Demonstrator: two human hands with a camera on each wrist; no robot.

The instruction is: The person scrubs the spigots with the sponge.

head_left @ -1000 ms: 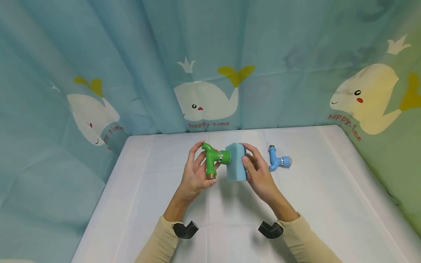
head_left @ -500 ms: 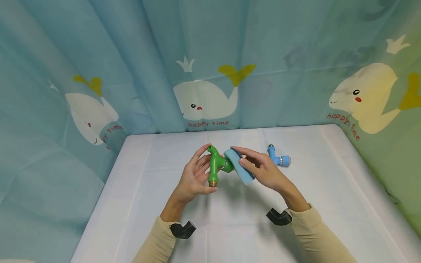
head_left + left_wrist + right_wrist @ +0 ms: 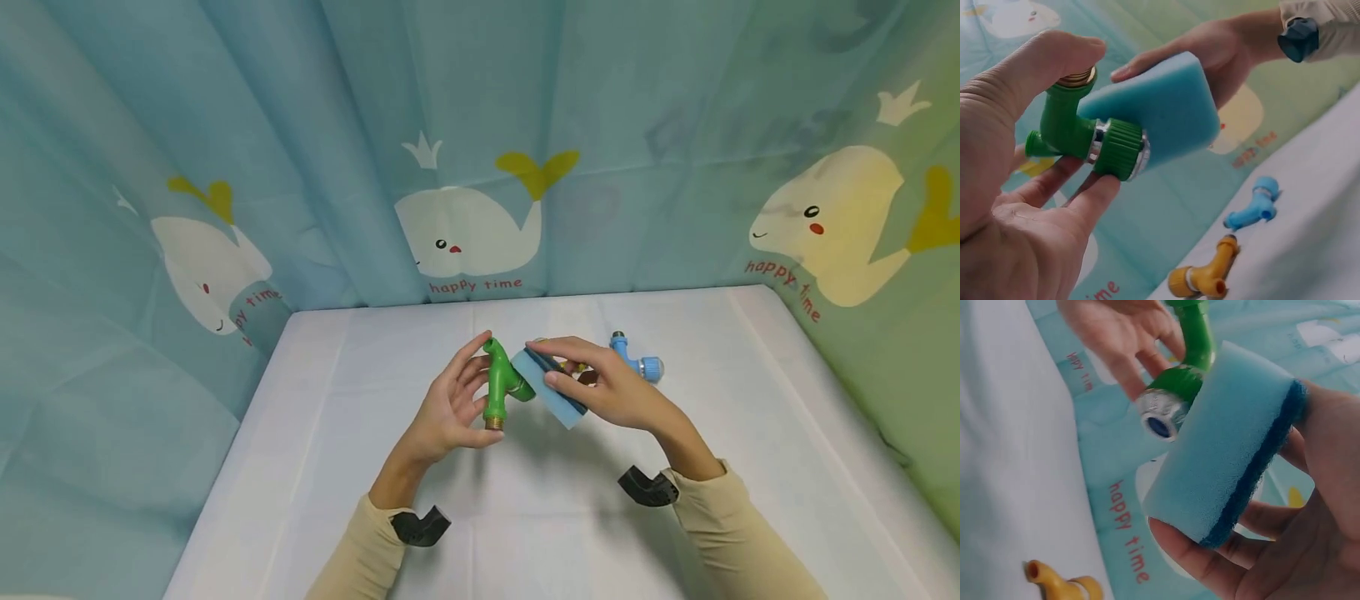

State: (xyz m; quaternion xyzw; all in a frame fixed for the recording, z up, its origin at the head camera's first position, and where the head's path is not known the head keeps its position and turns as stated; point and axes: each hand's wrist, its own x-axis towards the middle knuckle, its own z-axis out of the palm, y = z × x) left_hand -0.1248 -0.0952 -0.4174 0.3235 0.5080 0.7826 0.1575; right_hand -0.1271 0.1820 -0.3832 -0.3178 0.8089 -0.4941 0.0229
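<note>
My left hand (image 3: 442,417) holds a green tap (image 3: 497,379) above the table, thumb on its brass threaded end and a fingertip at the spout. In the left wrist view its ribbed green knob (image 3: 1121,149) points toward the other hand. My right hand (image 3: 630,396) pinches a sponge (image 3: 549,392), light blue with a dark blue scouring layer (image 3: 1254,469) on the side toward my palm. The sponge is tilted, its light blue foam right at the side of the tap's knob. The knob's silver end (image 3: 1160,415) shows past the foam in the right wrist view.
Beyond my right hand a blue tap (image 3: 651,369) lies on the white-covered table (image 3: 345,467). A yellow tap (image 3: 1207,275) lies near it, mostly hidden behind my right hand in the head view. A blue curtain (image 3: 337,208) with whales surrounds the table.
The sponge has gone from upright against the knob's end to tilted along its side. My right hand has shifted right; the green tap has moved slightly right and down, its knob turned downward.
</note>
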